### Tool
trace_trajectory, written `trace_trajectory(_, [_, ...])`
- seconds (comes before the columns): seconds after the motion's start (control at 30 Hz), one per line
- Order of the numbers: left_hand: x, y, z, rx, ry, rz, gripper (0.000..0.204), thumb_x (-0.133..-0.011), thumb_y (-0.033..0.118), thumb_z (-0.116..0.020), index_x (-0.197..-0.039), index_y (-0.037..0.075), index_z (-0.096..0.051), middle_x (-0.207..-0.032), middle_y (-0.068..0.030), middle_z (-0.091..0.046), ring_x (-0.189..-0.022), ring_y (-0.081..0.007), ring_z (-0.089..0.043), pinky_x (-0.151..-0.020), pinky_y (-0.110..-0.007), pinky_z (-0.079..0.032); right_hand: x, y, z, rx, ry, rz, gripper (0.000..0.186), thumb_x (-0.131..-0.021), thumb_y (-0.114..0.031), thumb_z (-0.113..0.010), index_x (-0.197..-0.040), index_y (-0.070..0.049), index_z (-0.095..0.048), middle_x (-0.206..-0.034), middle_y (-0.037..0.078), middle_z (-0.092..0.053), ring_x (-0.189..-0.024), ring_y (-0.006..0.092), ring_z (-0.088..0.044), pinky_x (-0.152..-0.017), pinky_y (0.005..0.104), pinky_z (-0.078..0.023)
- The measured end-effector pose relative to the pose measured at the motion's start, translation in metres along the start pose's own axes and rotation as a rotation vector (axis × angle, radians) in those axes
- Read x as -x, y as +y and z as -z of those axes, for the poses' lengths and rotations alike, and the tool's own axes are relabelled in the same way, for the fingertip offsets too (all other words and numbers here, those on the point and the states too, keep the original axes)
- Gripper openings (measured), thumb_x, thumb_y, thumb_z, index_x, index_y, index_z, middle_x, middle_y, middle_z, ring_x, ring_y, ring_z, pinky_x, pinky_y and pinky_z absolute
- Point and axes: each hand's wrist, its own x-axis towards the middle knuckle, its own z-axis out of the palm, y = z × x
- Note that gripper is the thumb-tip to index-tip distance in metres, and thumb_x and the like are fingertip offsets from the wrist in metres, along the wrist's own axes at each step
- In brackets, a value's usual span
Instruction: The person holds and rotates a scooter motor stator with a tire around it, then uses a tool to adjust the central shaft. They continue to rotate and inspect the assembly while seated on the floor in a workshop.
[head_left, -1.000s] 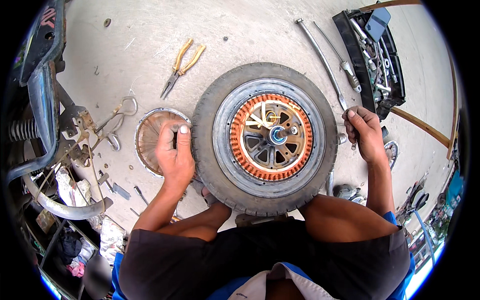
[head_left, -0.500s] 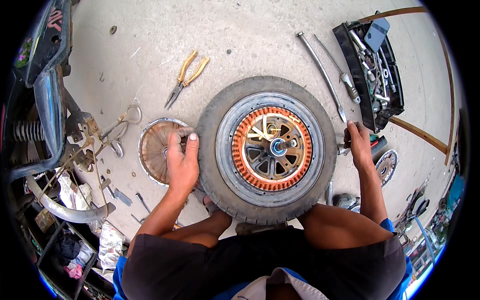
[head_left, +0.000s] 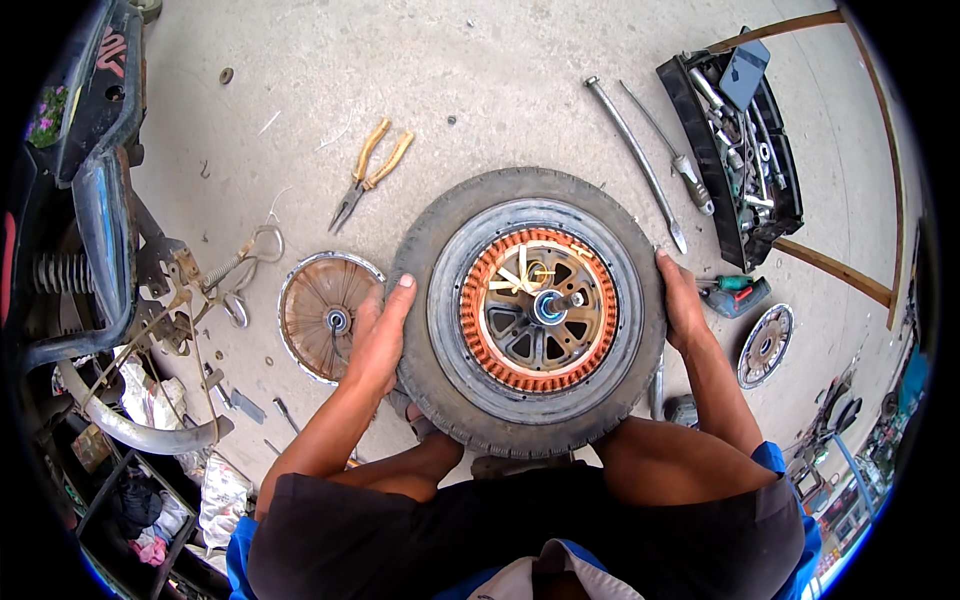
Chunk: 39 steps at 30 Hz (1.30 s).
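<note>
A hub-motor wheel (head_left: 437,345) with a black tyre lies face up between my thighs. Inside it shows a ring of copper windings (head_left: 480,350), with pale-sleeved wires (head_left: 522,272) near the top and an axle (head_left: 550,308) at the centre. My left hand (head_left: 378,335) presses against the tyre's left side, thumb on top. On the opposite side, my right hand (head_left: 683,300) grips the tyre with its thumb up and its fingers mostly hidden. Just left of my left hand is a round brown motor cover (head_left: 312,300) with a shiny rim.
Beyond the wheel lie yellow-handled pliers (head_left: 366,178), a metal pry bar (head_left: 640,165) and a screwdriver (head_left: 675,160). At right stand a black toolbox (head_left: 715,180) and a smaller round cover (head_left: 766,345). A vehicle frame (head_left: 105,240) edges the left side.
My right hand has come in from the tools onto the tyre's right side. My left hand has closed in on the tyre's left edge. The wheel appears slightly lower and left in view.
</note>
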Motion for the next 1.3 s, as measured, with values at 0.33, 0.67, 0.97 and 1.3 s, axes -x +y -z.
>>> trace_trajectory(0.33, [0.003, 0.002, -0.007, -0.015, 0.016, -0.03, 0.068, -0.1, 0.04, -0.066, -0.141, -0.012, -0.047, -0.131, -0.0231, -0.062, -0.117, -0.0274, -0.062, -0.102, -0.039, -0.049, 0.002, -0.034, 0.005, 0.817, 0.281, 0.491, 0.048, -0.108, -0.038, -0.045, -0.104, 0.009, -0.057, -0.087, 0.033, -0.065, -0.086, 0.0476, -0.065, -0.077, 0.0513, -0.048])
trace_trajectory(0.67, [-0.001, -0.004, 0.001, -0.433, 0.158, -0.278, 0.059, -0.101, 0.035, -0.065, -0.138, -0.009, -0.051, -0.128, -0.0225, -0.063, -0.116, -0.0278, -0.061, -0.102, -0.038, -0.047, 0.02, -0.148, -0.053, 0.739, -0.351, 0.597, 0.031, -0.107, -0.023, -0.054, -0.1, 0.004, -0.068, -0.084, 0.01, -0.068, -0.081, 0.0144, -0.062, -0.072, 0.0362, -0.049])
trace_trajectory(0.97, [0.012, 0.08, -0.023, -0.543, -0.059, -0.843, 0.024, -0.101, 0.013, -0.066, -0.116, -0.006, -0.067, -0.107, -0.0093, -0.064, -0.1, -0.0146, -0.059, -0.089, -0.028, -0.047, 0.051, -0.196, -0.132, 0.57, -0.853, 0.772, 0.025, -0.098, -0.018, -0.07, -0.109, 0.004, -0.075, -0.09, 0.009, -0.074, -0.085, 0.0148, -0.068, -0.077, 0.0325, -0.055])
trace_trajectory(1.3, [0.022, 0.091, -0.032, -0.378, -0.173, -0.796, 0.019, -0.1, 0.012, -0.066, -0.098, -0.006, -0.069, -0.091, -0.0085, -0.067, -0.084, -0.014, -0.06, -0.079, -0.029, -0.048, 0.064, -0.196, -0.159, 0.433, -0.971, 0.775, 0.024, -0.094, -0.013, -0.073, -0.11, 0.005, -0.075, -0.093, 0.014, -0.076, -0.089, 0.0197, -0.071, -0.085, 0.0357, -0.056])
